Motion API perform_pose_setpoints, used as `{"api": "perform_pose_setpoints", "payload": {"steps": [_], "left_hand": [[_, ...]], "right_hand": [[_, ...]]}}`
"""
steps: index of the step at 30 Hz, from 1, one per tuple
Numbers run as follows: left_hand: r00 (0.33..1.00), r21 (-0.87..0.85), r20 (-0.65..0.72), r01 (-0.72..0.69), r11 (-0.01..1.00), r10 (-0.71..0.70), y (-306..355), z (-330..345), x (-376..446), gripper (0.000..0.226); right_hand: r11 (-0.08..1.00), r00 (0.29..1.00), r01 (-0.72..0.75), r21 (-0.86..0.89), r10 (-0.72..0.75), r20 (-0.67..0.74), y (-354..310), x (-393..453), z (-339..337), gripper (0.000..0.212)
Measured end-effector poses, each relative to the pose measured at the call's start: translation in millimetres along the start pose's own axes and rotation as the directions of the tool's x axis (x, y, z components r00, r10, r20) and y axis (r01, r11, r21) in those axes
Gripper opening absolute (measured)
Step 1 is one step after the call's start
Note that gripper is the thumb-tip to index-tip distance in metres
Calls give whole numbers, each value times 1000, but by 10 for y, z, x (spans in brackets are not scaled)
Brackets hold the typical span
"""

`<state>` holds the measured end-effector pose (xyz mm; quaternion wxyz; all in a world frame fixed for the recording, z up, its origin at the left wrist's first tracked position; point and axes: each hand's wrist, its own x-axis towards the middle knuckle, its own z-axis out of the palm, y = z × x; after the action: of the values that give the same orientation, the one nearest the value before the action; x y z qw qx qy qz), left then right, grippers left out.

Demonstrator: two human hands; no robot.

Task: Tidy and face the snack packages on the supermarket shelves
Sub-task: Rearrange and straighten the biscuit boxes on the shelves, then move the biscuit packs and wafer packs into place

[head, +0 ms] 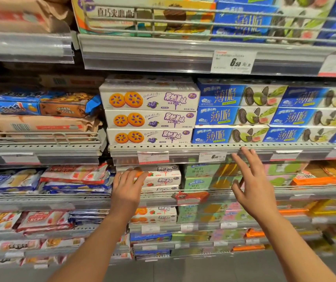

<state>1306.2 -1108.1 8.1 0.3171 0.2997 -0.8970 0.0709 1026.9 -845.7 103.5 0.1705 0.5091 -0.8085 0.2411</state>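
Observation:
Three white biscuit boxes with orange cookies and purple lettering [149, 117] lie stacked on the middle shelf, faces forward. Right of them stand stacks of blue thin-cookie boxes [232, 117]. One shelf down, white strawberry biscuit boxes [164, 178] are stacked beside green boxes [198, 177]. My left hand [128, 187] rests with its fingertips on the front of the white strawberry boxes, fingers curled, holding nothing. My right hand [251, 184] hovers with fingers spread in front of the shelf rail [183, 148], below the blue boxes, touching no package.
Soft bags of cookies [40, 110] lie piled on the left of the middle shelf behind a wire rail. Wafer packs [75, 177] fill the left lower shelves. Orange and yellow boxes [317, 176] sit at the right. Price tags [233, 62] hang on the rails. Grey floor lies below.

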Motion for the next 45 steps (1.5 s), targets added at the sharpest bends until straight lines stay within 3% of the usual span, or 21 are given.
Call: {"api": "perform_pose_setpoints", "payload": {"steps": [8, 12, 16, 24, 27, 31, 35, 39, 45], "left_hand": [[963, 15, 253, 97, 995, -98, 129, -263, 91, 54], [986, -143, 123, 130, 981, -113, 175, -521, -78, 46], [990, -137, -73, 107, 985, -117, -12, -863, -232, 43], [940, -6, -147, 312, 950, -309, -836, -1689, -262, 53], [930, 16, -191, 322, 947, -313, -1208, -1803, -252, 55], [941, 45, -203, 284, 958, -270, -1745, -1859, -286, 58], [954, 111, -169, 269, 957, -249, -2325, -1920, -292, 61], [963, 107, -125, 252, 962, -238, -2729, -1941, -258, 63], [976, 93, -124, 193, 977, -181, -2935, -1893, -261, 60]], "right_hand": [[1000, 1000, 10, 14, -10, 24, -46, -4, -120, 92], [1000, 1000, 10, 7, -10, 2, -67, -10, -117, 99], [999, 1000, -16, -36, 16, -22, -107, -3, -69, 98], [984, 995, -99, -152, 93, -41, -296, 8, 49, 100], [976, 988, -143, -165, 130, -86, -418, 33, 93, 98], [972, 959, -231, -52, 219, -180, -946, 115, 125, 90], [999, 960, -46, 23, 51, -276, -1909, 251, 204, 65], [983, 938, 168, 81, -134, -320, -2840, 504, 205, 57], [953, 879, 302, -11, -283, -384, -3841, 965, 66, 46]]}}
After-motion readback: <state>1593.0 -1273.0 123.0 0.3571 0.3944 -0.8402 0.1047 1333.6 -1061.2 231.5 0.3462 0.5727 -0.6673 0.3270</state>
